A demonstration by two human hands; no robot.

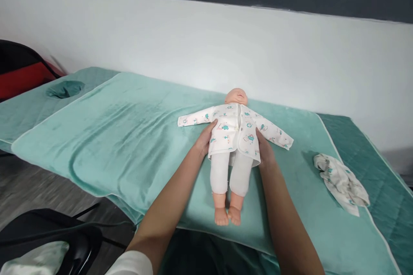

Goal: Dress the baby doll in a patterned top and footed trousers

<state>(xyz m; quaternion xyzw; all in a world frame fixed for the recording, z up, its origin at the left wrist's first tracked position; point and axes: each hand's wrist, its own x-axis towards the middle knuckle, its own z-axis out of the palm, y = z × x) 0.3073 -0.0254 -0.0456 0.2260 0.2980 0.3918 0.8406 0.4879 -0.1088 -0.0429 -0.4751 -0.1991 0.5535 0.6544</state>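
Now hands (204,138) (266,149) clasp doll (227,139) near front edge of sheet (129,137); room left.

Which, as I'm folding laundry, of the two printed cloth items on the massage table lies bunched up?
The loose, crumpled cloth to the right of the baby doll; the other, the doll's jacket, is worn and spread out fairly flat.

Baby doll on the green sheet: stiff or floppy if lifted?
Legs probably floppy: they look like padded white fabric. Head likely firmer, given its smooth, moulded look. Rolling seems unlikely: the doll lies on its back, sleeves spread.
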